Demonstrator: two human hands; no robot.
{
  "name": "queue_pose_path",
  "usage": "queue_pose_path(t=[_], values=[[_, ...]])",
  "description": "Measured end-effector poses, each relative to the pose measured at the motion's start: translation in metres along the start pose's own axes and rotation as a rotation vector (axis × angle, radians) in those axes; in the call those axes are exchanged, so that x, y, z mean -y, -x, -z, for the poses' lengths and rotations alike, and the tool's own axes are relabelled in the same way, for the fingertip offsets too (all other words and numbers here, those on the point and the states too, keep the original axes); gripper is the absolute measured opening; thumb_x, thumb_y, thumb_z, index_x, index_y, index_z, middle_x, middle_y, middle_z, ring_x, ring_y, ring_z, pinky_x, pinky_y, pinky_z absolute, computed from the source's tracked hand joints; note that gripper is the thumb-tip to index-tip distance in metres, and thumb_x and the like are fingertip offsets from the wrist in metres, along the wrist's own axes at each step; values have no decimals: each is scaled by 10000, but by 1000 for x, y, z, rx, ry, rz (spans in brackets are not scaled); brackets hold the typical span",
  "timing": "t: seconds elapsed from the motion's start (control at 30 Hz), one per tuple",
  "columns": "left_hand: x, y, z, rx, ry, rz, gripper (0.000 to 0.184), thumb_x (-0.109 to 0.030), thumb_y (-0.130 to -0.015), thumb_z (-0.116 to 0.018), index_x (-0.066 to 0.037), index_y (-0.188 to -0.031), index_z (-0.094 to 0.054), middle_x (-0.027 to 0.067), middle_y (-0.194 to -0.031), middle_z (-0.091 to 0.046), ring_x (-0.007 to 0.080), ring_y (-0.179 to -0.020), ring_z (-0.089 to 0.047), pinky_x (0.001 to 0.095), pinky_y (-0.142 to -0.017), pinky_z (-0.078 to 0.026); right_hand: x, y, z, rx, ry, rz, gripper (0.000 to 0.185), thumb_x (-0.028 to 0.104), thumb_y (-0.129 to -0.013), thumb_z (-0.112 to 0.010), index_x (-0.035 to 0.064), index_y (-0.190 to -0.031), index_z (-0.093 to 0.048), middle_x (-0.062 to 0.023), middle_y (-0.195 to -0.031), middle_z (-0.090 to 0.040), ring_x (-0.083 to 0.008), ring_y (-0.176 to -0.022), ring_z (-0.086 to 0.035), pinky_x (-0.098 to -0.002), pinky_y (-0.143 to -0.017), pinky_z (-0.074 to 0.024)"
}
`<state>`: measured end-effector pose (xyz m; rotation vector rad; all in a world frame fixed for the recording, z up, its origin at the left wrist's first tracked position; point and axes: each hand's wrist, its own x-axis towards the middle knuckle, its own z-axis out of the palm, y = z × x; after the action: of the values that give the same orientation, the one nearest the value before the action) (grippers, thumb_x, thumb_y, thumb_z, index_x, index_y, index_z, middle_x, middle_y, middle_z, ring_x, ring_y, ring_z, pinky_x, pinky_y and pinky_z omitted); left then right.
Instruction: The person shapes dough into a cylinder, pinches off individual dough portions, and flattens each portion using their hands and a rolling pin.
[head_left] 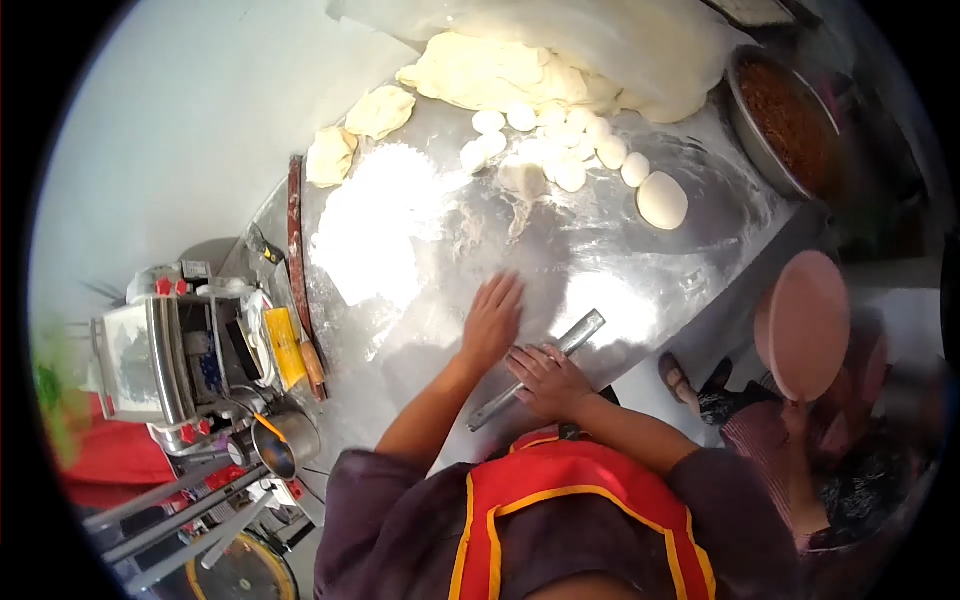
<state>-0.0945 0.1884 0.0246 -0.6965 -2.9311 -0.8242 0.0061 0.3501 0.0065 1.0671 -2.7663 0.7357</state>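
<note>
- Long straight grey metal bar (584, 333) lay at the near edge of the shiny metal table (670, 270), close to the body; long axis ran diagonally, near-L end to far-R end.
- R hand (552, 384) was the nearer one: it lay across the bar's mid part, both ends showing past it. Fingers approx. straight, pointing fwd & L, not curled round it; couldn't tell how hard they pressed.
- L hand (493, 320) was just beyond R fingertips, flat & open, fingers together, pointing fwd, nothing seen in hold; tips blurred. Bar was to its R & nearer the body, apart from it.
- Loose white flour (375, 225) lay fwd-L of L hand; small round white dough balls (611, 152) farther fwd, well apart from both hands.
</note>
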Motion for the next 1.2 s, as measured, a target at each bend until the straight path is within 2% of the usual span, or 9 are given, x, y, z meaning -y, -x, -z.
queue_pose_path(t=[0.1, 0.27, 0.43, 0.63, 0.83, 0.93, 1.0, 1.13, 1.2], values=[[19, 60, 11, 80, -229, 69, 385, -160, -927, -504, -42, -1293, -517, 162, -1380, -483, 358, -1314, -410, 497, -1085, -316, -1, -4, 3, 52, -66, -12, 556, 360, -860, -586, 60, -1321, -507, -102, -1383, -480, -247, -1293, -417, -425, -1091, -295], [14, 13, 12, 6, -167, 27, 523, -202, -926, -526, -37, -1407, -404, 179, -1450, -412, 365, -1365, -348, 492, -1124, -258, 1, -9, 24, 191, -162, -53, 565, 347, -874, -562, 27, -1333, -491, -120, -1379, -484, -267, -1300, -416, -421, -1098, -286], [4, -7, 9, 160, -359, 157, 720, -457, -913, -507, -65, -1482, -301, 160, -1552, -245, 356, -1448, -165, 581, -1141, -102, 0, -4, 17, 79, -119, -18, 560, 343, -878, -550, 6, -1322, -495, -132, -1383, -485, -267, -1292, -429, -416, -1098, -288], [1, -19, 9, 81, -411, 135, 691, -446, -933, -483, -80, -1488, -296, 179, -1546, -249, 374, -1451, -148, 603, -1131, -104, 4, -4, 27, 93, -67, -23, 542, 350, -892, -542, 12, -1314, -503, -138, -1377, -495, -263, -1277, -450, -415, -1086, -310], [64, -3, -15, -140, -178, -65, 504, -279, -945, -519, -47, -1386, -448, 187, -1435, -421, 387, -1357, -331, 534, -1114, -220, 4, 4, 10, 43, -42, -19, 568, 372, -877, -574, 41, -1331, -490, -116, -1388, -483, -250, -1264, -453, -425, -1093, -316], [82, 23, 4, -36, -85, 167, 393, -211, -919, -557, -24, -1264, -553, 160, -1301, -552, 373, -1227, -463, 503, -1060, -297, 1, 5, 4, 93, -2, -27, 602, 385, -862, -593, 53, -1350, -476, -105, -1401, -479, -256, -1273, -453, -426, -1101, -315], [114, 49, -20, -124, -279, -32, 335, -187, -889, -595, -23, -1181, -602, 144, -1191, -614, 356, -1144, -516, 478, -1002, -361, 3, 2, -5, 179, 47, -7, 602, 379, -852, -605, 56, -1346, -483, -102, -1397, -490, -254, -1283, -451, -419, -1109, -308], [57, 59, 0, -170, 104, 290, 320, -167, -793, -697, -34, -1072, -613, 159, -1043, -598, 358, -1011, -542, 427, -899, -442, -48, 15, -37, 187, -281, 127, 442, 255, -792, -674, 73, -1187, -592, -89, -1277, -551, -275, -1201, -491, -475, -1114, -277], [38, 70, 6, -92, 125, 432, 316, -151, -773, -715, -33, -1043, -600, 150, -1020, -588, 345, -992, -546, 417, -865, -455, -31, 9, 20, 79, -26, -23, 378, 193, -741, -710, 92, -1094, -619, -81, -1146, -572, -283, -1121, -512, -489, -1084, -305]])
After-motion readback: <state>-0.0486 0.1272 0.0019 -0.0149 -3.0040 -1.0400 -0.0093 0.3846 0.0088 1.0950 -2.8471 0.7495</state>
